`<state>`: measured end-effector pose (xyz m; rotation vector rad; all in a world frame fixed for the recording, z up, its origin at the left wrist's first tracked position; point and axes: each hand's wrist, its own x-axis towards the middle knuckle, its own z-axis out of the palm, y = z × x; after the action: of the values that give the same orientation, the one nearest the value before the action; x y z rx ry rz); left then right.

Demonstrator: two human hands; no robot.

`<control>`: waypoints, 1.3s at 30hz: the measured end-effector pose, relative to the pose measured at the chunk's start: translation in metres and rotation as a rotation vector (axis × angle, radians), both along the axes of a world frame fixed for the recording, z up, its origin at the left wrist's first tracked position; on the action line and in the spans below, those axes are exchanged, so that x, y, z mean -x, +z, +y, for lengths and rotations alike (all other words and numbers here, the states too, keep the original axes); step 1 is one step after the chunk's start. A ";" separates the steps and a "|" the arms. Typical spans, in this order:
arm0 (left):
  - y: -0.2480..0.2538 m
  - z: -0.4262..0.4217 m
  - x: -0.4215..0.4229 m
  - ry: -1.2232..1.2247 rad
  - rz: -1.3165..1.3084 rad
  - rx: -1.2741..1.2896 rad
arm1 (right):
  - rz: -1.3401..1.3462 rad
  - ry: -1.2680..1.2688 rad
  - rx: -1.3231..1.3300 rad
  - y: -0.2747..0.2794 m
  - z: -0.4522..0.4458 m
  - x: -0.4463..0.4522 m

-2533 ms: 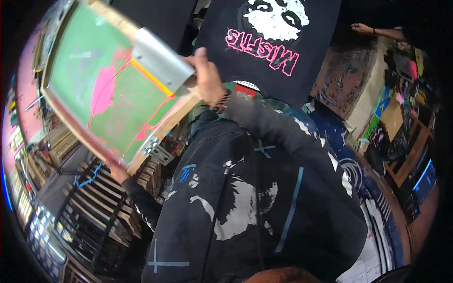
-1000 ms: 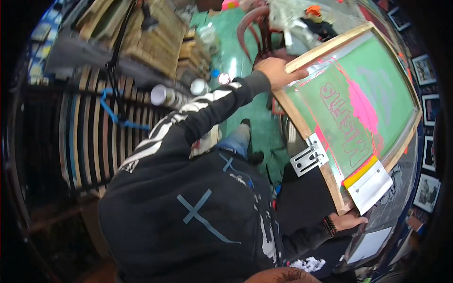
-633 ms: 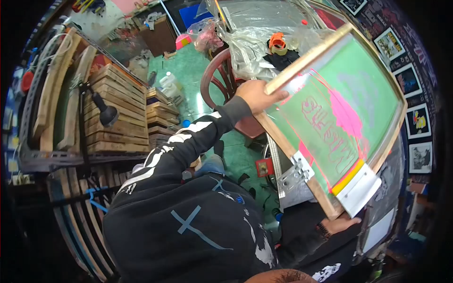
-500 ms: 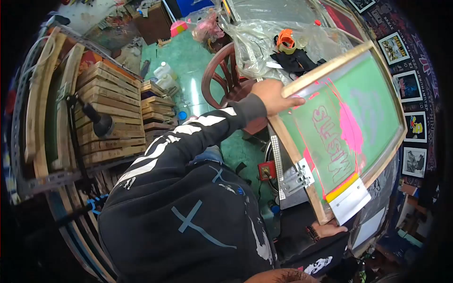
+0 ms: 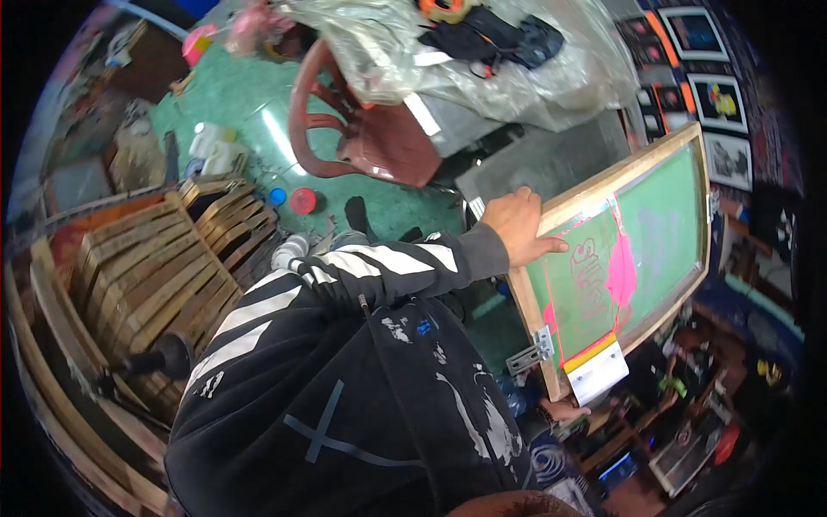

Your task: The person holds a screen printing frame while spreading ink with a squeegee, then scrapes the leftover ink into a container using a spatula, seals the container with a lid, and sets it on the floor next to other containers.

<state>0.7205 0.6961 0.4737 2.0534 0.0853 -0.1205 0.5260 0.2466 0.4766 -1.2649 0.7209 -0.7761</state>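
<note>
A wooden-framed silk screen (image 5: 642,164) with green mesh, pink ink and lettering is held up, tilted, on my right side. My left hand (image 5: 517,228) is closed round its near upper corner, thumb over the wood. Below, my right hand (image 5: 566,410), with a beaded bracelet at the wrist, grips the lower corner from underneath; its fingers are partly hidden. Inside the frame, near the lower end, rests a squeegee (image 5: 596,370) with a yellow blade and white holder. A metal hinge bracket (image 5: 530,351) is fixed to the near side of the wood.
A table (image 5: 551,159) stands ahead, its far part under clear plastic sheeting (image 5: 370,52) with black cloth (image 5: 491,39) on it. A red plastic chair (image 5: 392,142) is beside it. Stacked wooden frames (image 5: 146,267) fill the left. Jugs (image 5: 215,151) stand on the green floor.
The screen has moved away from above the table toward the lower right, with both hands still on it. My view and body have turned rightward; more shelving shows at lower right.
</note>
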 end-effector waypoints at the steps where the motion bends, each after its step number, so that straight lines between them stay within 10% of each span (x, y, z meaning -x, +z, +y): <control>1: -0.003 -0.009 0.005 -0.033 -0.009 0.019 | 0.025 -0.046 -0.014 0.000 -0.007 0.016; 10: -0.036 -0.023 0.018 -0.092 0.045 -0.059 | 0.050 -0.144 -0.091 0.010 0.065 0.040; 24: -0.112 0.027 -0.021 -0.084 0.105 -0.413 | 0.066 0.034 -0.406 -0.170 0.042 -0.004; 39: -0.115 0.025 -0.029 -0.047 0.116 -0.474 | 0.103 0.015 -0.429 -0.164 0.045 -0.032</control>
<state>0.7497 0.7209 0.3585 2.5209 0.1489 -0.2696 0.5579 0.2920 0.3122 -0.9231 0.9051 -0.5099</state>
